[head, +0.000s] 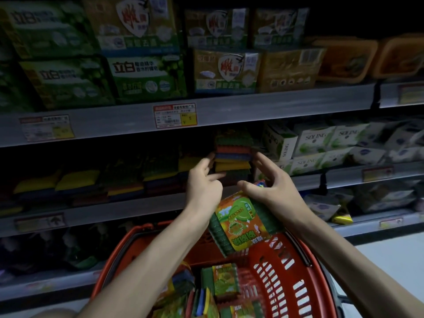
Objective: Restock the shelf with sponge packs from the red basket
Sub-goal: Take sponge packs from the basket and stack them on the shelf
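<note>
On the shelf [114, 208] beyond the red basket [305, 292], the upright sponge stack [232, 157] stands between the open, straight fingers of the left hand [203, 187] and right hand [275, 191], a spare sponge pack [238, 221] under the right palm.

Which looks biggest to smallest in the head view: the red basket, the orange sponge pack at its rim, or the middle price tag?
1. red basket
2. sponge pack
3. price tag; it sits farther from the camera, so its real size is unsure.

The red basket [260, 251] (near side) runs off the bottom edge.
</note>
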Demonstrator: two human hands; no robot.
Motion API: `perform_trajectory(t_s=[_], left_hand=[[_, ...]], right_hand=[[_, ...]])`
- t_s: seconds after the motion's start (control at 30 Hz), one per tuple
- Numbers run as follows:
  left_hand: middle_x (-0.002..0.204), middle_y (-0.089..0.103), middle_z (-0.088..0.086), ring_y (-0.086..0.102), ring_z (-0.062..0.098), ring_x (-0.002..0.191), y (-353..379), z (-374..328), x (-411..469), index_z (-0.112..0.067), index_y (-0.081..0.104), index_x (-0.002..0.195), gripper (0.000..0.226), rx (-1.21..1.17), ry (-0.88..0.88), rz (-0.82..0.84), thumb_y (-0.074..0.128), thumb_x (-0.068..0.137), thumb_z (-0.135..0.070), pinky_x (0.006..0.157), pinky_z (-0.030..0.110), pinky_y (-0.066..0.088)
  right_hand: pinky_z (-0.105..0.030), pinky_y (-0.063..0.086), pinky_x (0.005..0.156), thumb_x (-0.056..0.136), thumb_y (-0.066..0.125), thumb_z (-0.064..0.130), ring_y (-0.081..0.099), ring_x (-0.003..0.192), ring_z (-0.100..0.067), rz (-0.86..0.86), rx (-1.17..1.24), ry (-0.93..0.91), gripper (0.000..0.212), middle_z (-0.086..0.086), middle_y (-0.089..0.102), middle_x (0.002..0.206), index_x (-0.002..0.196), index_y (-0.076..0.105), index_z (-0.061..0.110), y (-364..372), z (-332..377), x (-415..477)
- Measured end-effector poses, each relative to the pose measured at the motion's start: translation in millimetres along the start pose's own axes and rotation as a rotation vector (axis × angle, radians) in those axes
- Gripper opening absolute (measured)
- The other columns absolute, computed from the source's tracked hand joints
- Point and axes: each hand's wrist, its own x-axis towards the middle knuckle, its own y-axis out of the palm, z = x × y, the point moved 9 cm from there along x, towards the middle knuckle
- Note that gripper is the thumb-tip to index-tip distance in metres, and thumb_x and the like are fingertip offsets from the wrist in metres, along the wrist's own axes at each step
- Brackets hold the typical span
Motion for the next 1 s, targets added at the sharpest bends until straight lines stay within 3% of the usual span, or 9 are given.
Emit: perform_trajectory(t_s=[0.07,0.33,0.43,0.5,0.6,0.67,0.77,0.9,1.0], left_hand=[[0.165,0.031,0.015,0.069,0.018,0.11,3.2,3.2,0.3,-0.011,0.027,0.161,0.079,-0.008,-0.02,0.009,0.037,0.091,0.024,0.108,0.047,0.05],[0.161,0.037,0.01,0.071,0.016,0.11,3.3,4.0,-2.7,-0.015,0.029,0.16,0.08,-0.001,-0.009,-0.007,0.04,0.089,0.019,0.105,0.048,0.053],[0.125,0.049,-0.005,0.069,0.02,0.114,1.3,4.1,-6.1,-0.016,0.03,0.161,0.077,0.005,-0.008,-0.027,0.041,0.091,0.016,0.105,0.048,0.053],[0.115,0.042,-0.008,0.068,0.022,0.116,1.4,4.3,-6.5,-0.016,0.03,0.161,0.074,-0.005,-0.008,-0.031,0.04,0.094,0.014,0.103,0.047,0.054],[0.115,0.046,-0.008,0.069,0.022,0.112,0.0,3.1,-5.8,-0.015,0.029,0.162,0.071,-0.01,-0.006,-0.043,0.041,0.096,0.011,0.101,0.044,0.056],[0.138,0.053,-0.001,0.07,0.02,0.11,-1.7,2.0,-6.3,-0.015,0.028,0.161,0.069,-0.014,-0.005,-0.056,0.043,0.098,0.009,0.098,0.04,0.057],[0.161,0.038,0.01,0.071,0.018,0.108,-1.7,-0.2,-7.3,-0.015,0.031,0.16,0.067,-0.015,0.009,-0.057,0.046,0.099,0.007,0.093,0.033,0.058],[0.158,0.041,0.009,0.072,0.016,0.103,-1.9,-3.1,-6.8,-0.017,0.038,0.157,0.063,-0.024,0.034,-0.057,0.047,0.1,0.006,0.086,0.03,0.059],[0.137,0.053,0.0,0.073,0.015,0.101,-3.2,-2.2,-5.9,-0.02,0.042,0.154,0.061,-0.028,0.044,-0.065,0.047,0.099,0.006,0.093,0.039,0.06]], right_hand=[[0.006,0.037,0.085,0.084,0.084,0.019,0.042,0.108,0.037,0.002,0.001,0.002,0.084,0.026,0.049,0.14,0.155,0.041,0.026,-0.7,-2.2,0.7],[0.006,0.036,0.088,0.084,0.084,0.025,0.043,0.116,0.031,0.005,-0.057,-0.016,0.085,0.029,0.047,0.143,0.157,0.039,0.027,-0.7,-0.2,2.2],[0.005,0.035,0.091,0.084,0.083,0.03,0.042,0.129,0.018,-0.002,-0.071,-0.017,0.087,0.02,0.044,0.155,0.158,0.038,0.028,-2.8,0.4,2.7],[0.006,0.036,0.089,0.084,0.083,0.029,0.043,0.119,0.028,0.003,-0.064,-0.021,0.086,0.02,0.045,0.153,0.158,0.039,0.028,-2.7,0.7,2.7],[0.008,0.035,0.087,0.084,0.083,0.026,0.037,0.109,0.038,-0.005,-0.048,-0.021,0.085,0.024,0.046,0.146,0.157,0.04,0.028,-3.7,-1.4,3.0],[0.007,0.036,0.087,0.084,0.083,0.028,0.037,0.11,0.037,-0.007,-0.056,-0.018,0.084,0.025,0.045,0.146,0.157,0.04,0.03,-3.5,-1.6,2.6],[0.0,0.036,0.092,0.084,0.083,0.031,0.042,0.122,0.024,-0.015,-0.058,-0.017,0.084,0.022,0.045,0.151,0.156,0.04,0.031,-4.6,-0.5,2.5],[-0.014,0.039,0.104,0.084,0.083,0.032,0.044,0.136,0.008,-0.028,-0.045,-0.022,0.083,0.018,0.047,0.154,0.156,0.042,0.03,-6.7,-0.1,2.5],[-0.004,0.039,0.093,0.084,0.083,0.032,0.044,0.134,0.01,-0.033,-0.036,-0.016,0.082,0.018,0.047,0.154,0.156,0.042,0.03,-7.0,-0.5,2.7]])
